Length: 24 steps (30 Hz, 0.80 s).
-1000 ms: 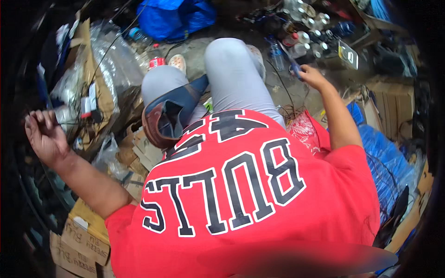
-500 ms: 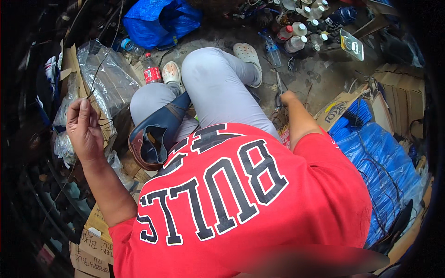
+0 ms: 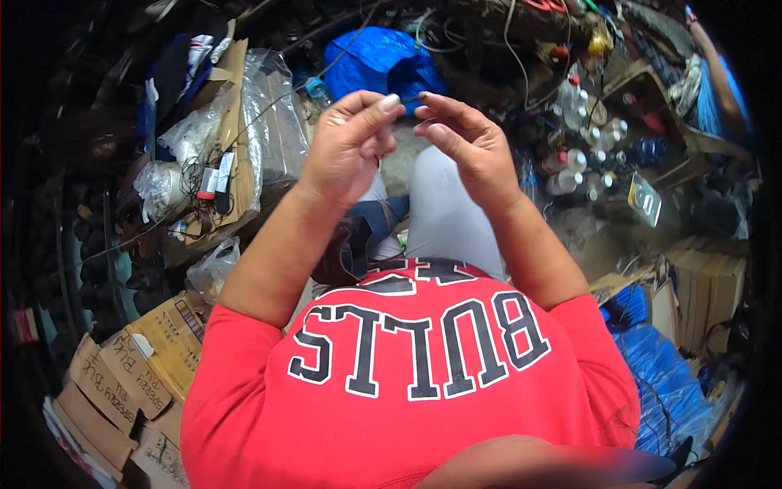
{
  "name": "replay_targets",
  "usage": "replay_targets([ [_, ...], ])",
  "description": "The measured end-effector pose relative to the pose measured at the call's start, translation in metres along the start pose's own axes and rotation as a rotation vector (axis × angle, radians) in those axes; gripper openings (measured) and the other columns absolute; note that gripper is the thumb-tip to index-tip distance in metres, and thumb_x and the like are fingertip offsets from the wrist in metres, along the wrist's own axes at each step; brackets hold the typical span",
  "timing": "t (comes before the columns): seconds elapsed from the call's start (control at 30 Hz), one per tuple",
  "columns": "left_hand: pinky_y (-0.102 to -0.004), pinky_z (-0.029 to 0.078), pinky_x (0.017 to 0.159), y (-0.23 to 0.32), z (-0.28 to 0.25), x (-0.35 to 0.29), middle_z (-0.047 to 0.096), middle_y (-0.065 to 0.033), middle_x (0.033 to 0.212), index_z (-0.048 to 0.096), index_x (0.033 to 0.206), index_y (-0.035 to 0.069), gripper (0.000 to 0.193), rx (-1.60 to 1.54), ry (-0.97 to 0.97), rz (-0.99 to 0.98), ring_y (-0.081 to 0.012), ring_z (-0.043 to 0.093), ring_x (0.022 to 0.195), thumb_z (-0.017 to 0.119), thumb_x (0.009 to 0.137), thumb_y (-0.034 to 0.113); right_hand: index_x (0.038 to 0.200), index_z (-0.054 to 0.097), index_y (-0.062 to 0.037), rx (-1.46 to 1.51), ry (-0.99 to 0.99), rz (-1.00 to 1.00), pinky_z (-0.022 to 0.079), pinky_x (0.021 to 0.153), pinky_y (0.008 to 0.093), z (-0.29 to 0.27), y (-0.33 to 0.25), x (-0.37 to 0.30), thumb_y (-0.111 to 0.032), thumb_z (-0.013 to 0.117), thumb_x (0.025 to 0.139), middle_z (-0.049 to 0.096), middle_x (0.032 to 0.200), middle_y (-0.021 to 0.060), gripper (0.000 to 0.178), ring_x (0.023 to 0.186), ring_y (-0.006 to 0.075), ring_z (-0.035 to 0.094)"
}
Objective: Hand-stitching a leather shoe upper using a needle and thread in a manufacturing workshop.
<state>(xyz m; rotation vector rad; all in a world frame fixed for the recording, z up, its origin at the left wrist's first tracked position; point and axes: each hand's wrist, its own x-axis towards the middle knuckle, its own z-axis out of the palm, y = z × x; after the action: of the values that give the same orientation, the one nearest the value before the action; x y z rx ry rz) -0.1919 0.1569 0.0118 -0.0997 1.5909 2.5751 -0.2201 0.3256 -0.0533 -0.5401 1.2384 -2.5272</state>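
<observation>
Both of my hands are raised in front of my chest, close together but apart. My left hand (image 3: 346, 151) has its fingers curled and its thumb pressed to the forefinger; whatever is in the pinch is too small to make out. The fingers of my right hand (image 3: 481, 155) are bent toward the thumb in a loose pinch, and what they hold, if anything, cannot be made out. Below, in my lap, a dark blue and brown shoe (image 3: 350, 253) lies partly hidden behind my left forearm, beside my grey trouser leg (image 3: 448, 216).
Ahead sits a blue plastic bag (image 3: 375, 61). Several bottles (image 3: 574, 163) stand at the far right. Cardboard and clear plastic (image 3: 273, 122) lie to the left, with flattened cartons (image 3: 122, 379) nearer. Blue plastic sheeting (image 3: 668, 391) is at the right.
My right hand has left the scissors-like tool on the floor and come up to the middle. My left hand has moved right to meet it. The view has shifted.
</observation>
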Motion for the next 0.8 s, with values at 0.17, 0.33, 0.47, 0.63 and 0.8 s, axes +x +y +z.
replay_targets([
  [0.17,-0.0196,0.031,0.05,-0.004,0.002,-0.006,0.059,-0.0024,0.073,0.061,0.086,0.005,0.011,-0.113,-0.003,0.03,-0.0025,0.034,0.048,0.057,0.091,0.014,0.11,0.063,-0.0019,0.156,0.022,0.018,0.046,0.083,0.0249,0.043,-0.007,0.017,-0.008,0.066,0.084,0.066,0.098,0.0063,0.027,0.089,0.0119,0.06],
  [0.33,-0.019,0.041,0.061,-0.01,-0.015,-0.015,0.061,-0.0012,0.082,0.061,0.094,0.005,0.014,0.055,0.012,0.089,-0.0042,0.052,0.067,0.063,0.088,0.017,0.096,0.065,-0.0021,0.13,0.039,-0.008,0.044,0.079,0.0238,0.048,0.005,0.019,-0.009,0.064,0.085,0.064,0.094,0.0036,0.013,0.085,0.0097,0.057],
  [0.47,-0.0189,0.044,0.071,0.017,-0.04,-0.023,0.06,-0.0016,0.093,0.057,0.113,0.008,0.037,0.562,-0.002,0.345,-0.0042,0.054,0.083,0.07,0.082,0.021,0.092,0.061,-0.0037,-0.13,-0.139,0.125,0.042,0.076,0.0242,0.048,-0.01,0.028,-0.017,0.063,0.087,0.064,0.093,0.0044,0.014,0.085,0.0082,0.053],
  [0.63,-0.0215,0.046,0.072,0.056,-0.055,-0.031,0.057,-0.0017,0.088,0.065,0.108,0.006,0.027,0.777,-0.33,0.464,-0.0087,0.055,0.081,0.061,0.083,-0.001,0.097,0.06,-0.0023,-0.276,-0.422,0.303,0.043,0.073,0.0229,0.064,-0.024,0.035,-0.015,0.063,0.087,0.065,0.092,0.0048,0.017,0.083,0.0078,0.055],
  [0.8,-0.0236,0.046,0.071,0.075,-0.067,-0.042,0.057,-0.0028,0.083,0.068,0.089,0.004,0.014,0.873,-0.357,0.546,-0.0108,0.055,0.079,0.066,0.077,-0.003,0.099,0.061,-0.0014,-0.381,-0.486,0.399,0.045,0.072,0.0222,0.089,-0.024,0.037,-0.013,0.064,0.087,0.065,0.088,0.0031,0.017,0.083,0.0087,0.06],
])
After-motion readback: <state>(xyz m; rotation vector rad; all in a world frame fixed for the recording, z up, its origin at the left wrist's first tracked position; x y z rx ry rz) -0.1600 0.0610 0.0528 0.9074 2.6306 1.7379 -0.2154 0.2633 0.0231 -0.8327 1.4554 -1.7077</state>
